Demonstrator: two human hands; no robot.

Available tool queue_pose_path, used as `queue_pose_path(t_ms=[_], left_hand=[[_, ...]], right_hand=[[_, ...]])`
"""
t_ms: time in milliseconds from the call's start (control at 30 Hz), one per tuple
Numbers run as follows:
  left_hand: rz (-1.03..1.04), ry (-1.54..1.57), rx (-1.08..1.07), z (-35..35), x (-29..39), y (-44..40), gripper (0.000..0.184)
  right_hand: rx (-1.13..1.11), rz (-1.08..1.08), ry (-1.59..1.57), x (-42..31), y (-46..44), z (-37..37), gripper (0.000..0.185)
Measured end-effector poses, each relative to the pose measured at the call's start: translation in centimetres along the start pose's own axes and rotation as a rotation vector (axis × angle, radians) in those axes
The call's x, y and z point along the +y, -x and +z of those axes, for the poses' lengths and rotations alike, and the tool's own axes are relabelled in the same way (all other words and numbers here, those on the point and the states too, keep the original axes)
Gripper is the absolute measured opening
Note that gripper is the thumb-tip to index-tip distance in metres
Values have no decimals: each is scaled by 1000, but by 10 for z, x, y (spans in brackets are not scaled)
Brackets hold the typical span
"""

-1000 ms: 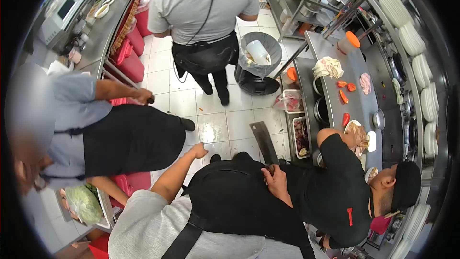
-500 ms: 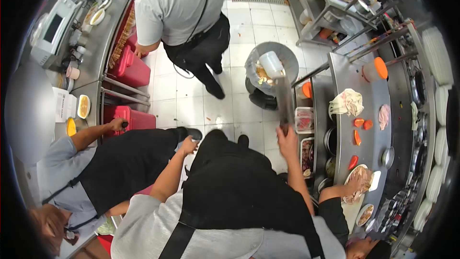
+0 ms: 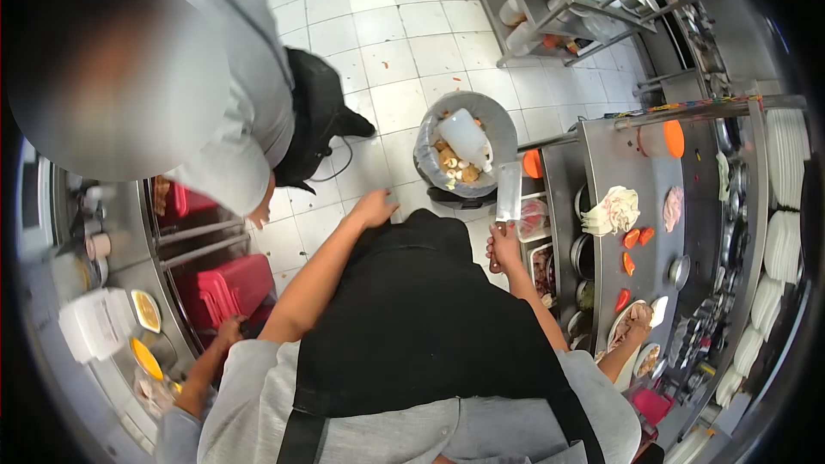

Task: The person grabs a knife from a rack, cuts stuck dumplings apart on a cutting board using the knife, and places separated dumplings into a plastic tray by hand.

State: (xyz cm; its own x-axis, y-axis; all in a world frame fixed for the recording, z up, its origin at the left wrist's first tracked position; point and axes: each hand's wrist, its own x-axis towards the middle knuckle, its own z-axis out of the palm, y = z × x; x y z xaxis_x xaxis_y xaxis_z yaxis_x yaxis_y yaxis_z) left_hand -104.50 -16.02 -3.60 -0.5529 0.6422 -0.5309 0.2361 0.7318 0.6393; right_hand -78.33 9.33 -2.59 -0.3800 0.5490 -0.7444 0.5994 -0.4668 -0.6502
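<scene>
My right hand (image 3: 504, 247) is closed round the handle of a cleaver (image 3: 509, 192), whose broad blade points away from me beside the lined trash bin (image 3: 425, 159). Inside the bin lie a white plastic container (image 3: 462, 136) and food scraps. My left hand (image 3: 375, 209) reaches forward over the tiled floor near my apron (image 3: 404, 326), its fingers apart and nothing in them.
A person in grey (image 3: 249, 94) stands ahead on the left, by red bins (image 3: 225, 292). Another person's hand (image 3: 230, 332) is at lower left. A co-worker's hand (image 3: 636, 323) touches food on the right steel counter (image 3: 606, 163), near red pepper pieces (image 3: 628, 264).
The cleaver has swung forward from my waist, and I have moved nearer the trash bin. My left hand has extended forward. The person ahead has turned and shifted left in view.
</scene>
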Motion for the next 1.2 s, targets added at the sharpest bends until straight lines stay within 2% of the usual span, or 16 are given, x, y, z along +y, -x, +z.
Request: queue_pose_path(t_ms=[200,367,433,500,567,633,700,767,833,900,933,1000,1033,1067,1133,1200], left_hand=[[126,43,-70,-66,65,-153,50],[75,-216,-61,-112,5,-236,53],[-45,-312,-123,-132,-18,-254,51],[-165,-186,-99,-150,-27,-255,49],[-178,-161,-106,-157,-45,-263,44],[-224,28,-164,-162,-66,-269,40],[-205,109,-168,-155,-117,-286,42],[-203,-13,-274,-175,-133,-287,44],[-523,11,-479,-197,-155,-302,46],[-422,-256,-530,-233,-155,-319,45],[-500,-159,-494,-250,-153,-332,45],[-584,6,-417,-285,-163,-368,45],[-648,172,-453,-306,-170,-401,41],[-646,201,-336,-328,-145,-422,35],[-532,302,-207,-364,-111,-482,34],[-290,237,-235,-398,-64,-556,32]], right_hand=[[-28,-14,89,-27,-32,25,19],[17,-63,-41,-91,-87,68,17],[-23,61,-370,-132,-107,89,17],[-119,78,-532,-168,-130,100,20],[-351,204,-1020,-204,-161,108,21],[-373,408,-1291,-274,-160,111,22],[-498,330,-1256,-328,-166,108,22],[-512,136,-1086,-388,-173,101,25],[-506,-114,-1034,-452,-166,94,25],[-345,-328,-925,-514,-158,89,24],[-326,-333,-929,-539,-153,93,24],[71,-647,-706,-580,-150,108,27],[86,-657,-713,-587,-160,112,27],[141,-652,-710,-586,-178,118,27],[220,-588,-742,-575,-210,131,28],[187,-475,-778,-556,-232,140,28]])
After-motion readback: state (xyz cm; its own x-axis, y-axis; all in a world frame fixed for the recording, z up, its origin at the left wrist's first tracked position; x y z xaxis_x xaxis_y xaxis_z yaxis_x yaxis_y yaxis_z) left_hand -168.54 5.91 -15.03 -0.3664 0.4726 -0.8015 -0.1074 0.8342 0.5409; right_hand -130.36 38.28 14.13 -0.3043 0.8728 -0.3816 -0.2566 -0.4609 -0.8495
